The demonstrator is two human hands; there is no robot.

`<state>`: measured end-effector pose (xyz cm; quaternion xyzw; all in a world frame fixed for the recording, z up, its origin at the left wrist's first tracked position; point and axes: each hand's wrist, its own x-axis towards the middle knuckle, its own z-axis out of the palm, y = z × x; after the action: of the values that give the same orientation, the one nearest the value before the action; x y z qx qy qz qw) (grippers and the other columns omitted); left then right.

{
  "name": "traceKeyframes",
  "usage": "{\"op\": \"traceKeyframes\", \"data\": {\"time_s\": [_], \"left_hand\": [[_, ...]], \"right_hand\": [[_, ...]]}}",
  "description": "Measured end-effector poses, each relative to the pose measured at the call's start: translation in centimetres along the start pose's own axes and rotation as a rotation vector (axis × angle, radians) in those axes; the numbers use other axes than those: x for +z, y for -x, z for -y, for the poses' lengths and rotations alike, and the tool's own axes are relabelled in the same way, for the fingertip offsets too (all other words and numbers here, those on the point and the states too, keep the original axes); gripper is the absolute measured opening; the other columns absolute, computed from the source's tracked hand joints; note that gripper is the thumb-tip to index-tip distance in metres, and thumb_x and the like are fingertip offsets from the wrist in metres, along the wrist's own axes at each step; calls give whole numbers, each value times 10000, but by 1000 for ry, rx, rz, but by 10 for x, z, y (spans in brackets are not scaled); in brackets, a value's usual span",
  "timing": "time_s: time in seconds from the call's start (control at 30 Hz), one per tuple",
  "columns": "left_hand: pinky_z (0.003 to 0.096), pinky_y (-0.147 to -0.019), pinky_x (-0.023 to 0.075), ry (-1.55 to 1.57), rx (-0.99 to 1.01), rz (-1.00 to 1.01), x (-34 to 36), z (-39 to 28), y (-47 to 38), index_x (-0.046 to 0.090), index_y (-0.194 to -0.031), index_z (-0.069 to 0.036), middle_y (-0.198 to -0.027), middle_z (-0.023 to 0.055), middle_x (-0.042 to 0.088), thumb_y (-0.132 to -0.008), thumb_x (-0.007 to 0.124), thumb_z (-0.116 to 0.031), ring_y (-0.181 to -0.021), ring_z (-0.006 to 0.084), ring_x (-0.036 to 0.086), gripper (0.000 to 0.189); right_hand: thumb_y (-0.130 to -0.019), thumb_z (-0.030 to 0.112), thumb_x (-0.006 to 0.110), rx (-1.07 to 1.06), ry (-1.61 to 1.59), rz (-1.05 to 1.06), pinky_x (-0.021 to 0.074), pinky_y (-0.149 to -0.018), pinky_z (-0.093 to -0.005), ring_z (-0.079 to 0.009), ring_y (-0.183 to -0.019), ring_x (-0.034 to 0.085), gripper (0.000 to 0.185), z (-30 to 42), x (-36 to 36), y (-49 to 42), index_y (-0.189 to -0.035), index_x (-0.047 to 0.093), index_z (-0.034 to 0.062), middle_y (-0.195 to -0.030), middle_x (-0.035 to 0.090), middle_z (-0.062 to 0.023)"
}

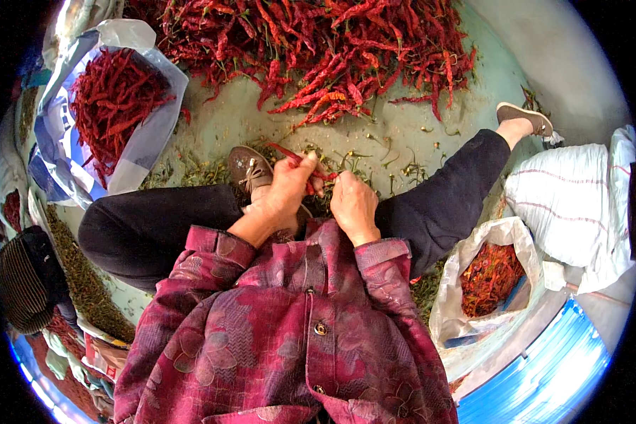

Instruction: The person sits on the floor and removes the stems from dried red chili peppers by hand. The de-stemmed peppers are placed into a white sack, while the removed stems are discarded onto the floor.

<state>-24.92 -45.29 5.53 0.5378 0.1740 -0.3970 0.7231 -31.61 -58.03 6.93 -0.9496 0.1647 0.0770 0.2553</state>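
Dried red chili peppers stick out of my left hand, whose fingers are closed around them. Close beside it on the right, my right hand pinches the end of a red chili between thumb and fingers. Both hands are above the floor between my legs, near my brown shoe. Beneath and around them lie loose green chili stems. Beyond the hands spreads a large heap of dried red chilies.
At the left stands an open plastic sack of red chilies. An open white sack with chili pieces is at the right, beside a full white woven sack. Another person is at the far left, near a strip of stems.
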Motion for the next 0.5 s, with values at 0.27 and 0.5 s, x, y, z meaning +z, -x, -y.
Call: {"op": "traceKeyframes", "data": {"time_s": [0.27,0.5], "left_hand": [[285,-465,421,55,-87,-45,-2,-7,-5,570,-806,-29,-646,57,569,-931,519,-234,-516,132,504,245],[304,-550,464,374,-147,24,-7,7,-12,590,-902,-7,-626,3,507,-881,599,-154,-548,128,490,148]], "right_hand": [[-836,234,543,55,212,-89,487,-628,-495,-381,-739,616,214,-54,-16,-45,-862,609,32,-841,624,-200],[-824,243,615,-29,219,-135,478,-634,-471,-375,-754,603,246,4,-34,-107,-971,606,46,-851,606,-173]]}}
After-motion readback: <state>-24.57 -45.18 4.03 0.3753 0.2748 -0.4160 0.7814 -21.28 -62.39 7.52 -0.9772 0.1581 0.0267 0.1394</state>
